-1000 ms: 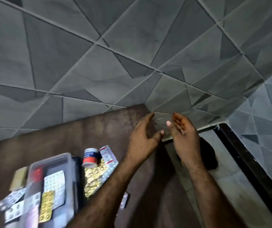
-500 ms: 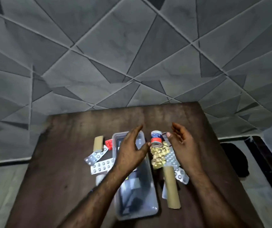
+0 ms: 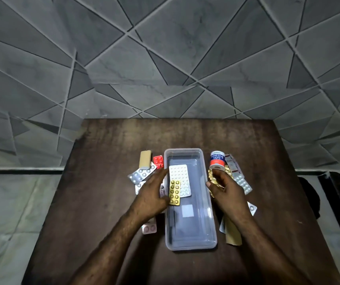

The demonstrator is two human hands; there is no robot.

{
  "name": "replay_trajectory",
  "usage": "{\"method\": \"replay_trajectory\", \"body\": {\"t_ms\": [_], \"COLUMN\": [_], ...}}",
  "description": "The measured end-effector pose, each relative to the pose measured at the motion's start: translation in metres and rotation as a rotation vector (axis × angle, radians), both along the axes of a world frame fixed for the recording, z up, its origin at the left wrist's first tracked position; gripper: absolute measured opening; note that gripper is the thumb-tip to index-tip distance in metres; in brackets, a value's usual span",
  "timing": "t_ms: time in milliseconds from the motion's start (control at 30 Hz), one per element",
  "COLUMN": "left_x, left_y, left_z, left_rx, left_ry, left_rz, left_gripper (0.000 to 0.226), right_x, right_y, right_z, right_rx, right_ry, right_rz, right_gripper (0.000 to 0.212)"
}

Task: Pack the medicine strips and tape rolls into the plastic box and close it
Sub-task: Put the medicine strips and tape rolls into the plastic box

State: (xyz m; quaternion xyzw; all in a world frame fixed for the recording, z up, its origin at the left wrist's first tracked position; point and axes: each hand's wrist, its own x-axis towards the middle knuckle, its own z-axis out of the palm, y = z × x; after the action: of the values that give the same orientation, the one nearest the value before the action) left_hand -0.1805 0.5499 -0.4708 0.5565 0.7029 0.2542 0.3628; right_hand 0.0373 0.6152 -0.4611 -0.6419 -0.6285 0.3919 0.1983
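Observation:
A clear plastic box (image 3: pixel 212 223) stands lengthwise at the table's middle. A white medicine strip (image 3: pixel 180 174) and a yellow strip (image 3: pixel 174 192) show within its outline; I cannot tell whether they lie inside or on a lid. My left hand (image 3: pixel 151 195) rests left of the box, fingers spread over silver strips (image 3: pixel 142 174). My right hand (image 3: pixel 226 193) is right of the box, fingers curled at a crumpled gold foil strip (image 3: pixel 212 177). An upright adhesive tape roll (image 3: pixel 217 160) stands just beyond it. A tan roll (image 3: pixel 145 159) and a red strip (image 3: pixel 158 161) lie at upper left.
More silver strips (image 3: pixel 243 183) lie right of my right hand. A tan tube (image 3: pixel 234 235) sits under that wrist, and a pink strip (image 3: pixel 149 228) lies near my left forearm. The brown table (image 3: pixel 103 202) backs onto a grey tiled wall. A dark object (image 3: pixel 309 196) lies on the floor, right.
The view swung down and centred on the table. Both hands came down from near the wall to either side of the box, the right one onto the gold foil.

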Motion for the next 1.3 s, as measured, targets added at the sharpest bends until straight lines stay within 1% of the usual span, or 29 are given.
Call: {"method": "replay_trajectory", "body": {"t_ms": [67, 133, 167, 233, 333, 400, 533, 633, 700, 767, 867, 967, 1067, 1200, 1300], "left_x": [-0.012, -0.02, -0.022, -0.022, -0.019, -0.018, -0.017, -0.019, -0.018, -0.017, -0.018, -0.022, -0.025, -0.021, -0.009], "left_y": [-0.006, -0.013, -0.016, -0.022, -0.027, -0.027, -0.027, -0.027, -0.027, -0.028, -0.029, -0.028, -0.026, -0.022, -0.019], "left_z": [-0.013, -0.023, -0.028, -0.037, -0.042, -0.045, -0.049, -0.05, -0.049, -0.048, -0.047, -0.039, -0.025, 0.001, 0.01], "left_rx": [-0.055, -0.21, -0.3, -0.39, -0.399, -0.394, -0.321, -0.303, -0.29, -0.292, -0.286, -0.265, -0.157, 0.039, 0.136], "left_ry": [0.146, 0.353, 0.422, 0.482, 0.534, 0.556, 0.497, 0.465, 0.463, 0.457, 0.444, 0.4, 0.33, 0.205, 0.118], "left_rz": [-0.073, -0.173, -0.214, -0.25, -0.269, -0.282, -0.26, -0.263, -0.268, -0.264, -0.225, -0.15, -0.051, 0.069, 0.022], "left_gripper": [0.088, 0.098, 0.102, 0.106, 0.107, 0.103, 0.093, 0.089, 0.087, 0.086, 0.088, 0.091, 0.093, 0.093, 0.098], "right_x": [0.007, 0.014, 0.019, 0.026, 0.032, 0.034, 0.033, 0.036, 0.039, 0.041, 0.043, 0.046, 0.048, 0.039, 0.018], "right_y": [0.0, 0.0, 0.001, -0.001, -0.006, -0.008, -0.012, -0.018, -0.024, -0.03, -0.035, -0.035, -0.029, -0.018, -0.016], "right_z": [-0.008, -0.015, -0.02, -0.028, -0.038, -0.043, -0.05, -0.057, -0.06, -0.062, -0.064, -0.066, -0.057, -0.026, -0.001], "right_rx": [-0.02, -0.041, -0.046, -0.063, -0.08, -0.071, -0.024, 0.011, 0.03, 0.029, -0.06, -0.106, -0.128, -0.032, 0.036], "right_ry": [-0.025, -0.076, -0.097, -0.125, -0.157, -0.207, -0.319, -0.416, -0.525, -0.582, -0.552, -0.511, -0.438, -0.32, -0.187], "right_rz": [-0.001, -0.005, -0.004, -0.003, -0.023, -0.016, 0.026, 0.061, 0.032, -0.024, -0.084, -0.085, -0.104, -0.154, -0.113], "right_gripper": [0.043, 0.044, 0.044, 0.042, 0.036, 0.033, 0.032, 0.041, 0.046, 0.049, 0.055, 0.062, 0.07, 0.074, 0.076]}}
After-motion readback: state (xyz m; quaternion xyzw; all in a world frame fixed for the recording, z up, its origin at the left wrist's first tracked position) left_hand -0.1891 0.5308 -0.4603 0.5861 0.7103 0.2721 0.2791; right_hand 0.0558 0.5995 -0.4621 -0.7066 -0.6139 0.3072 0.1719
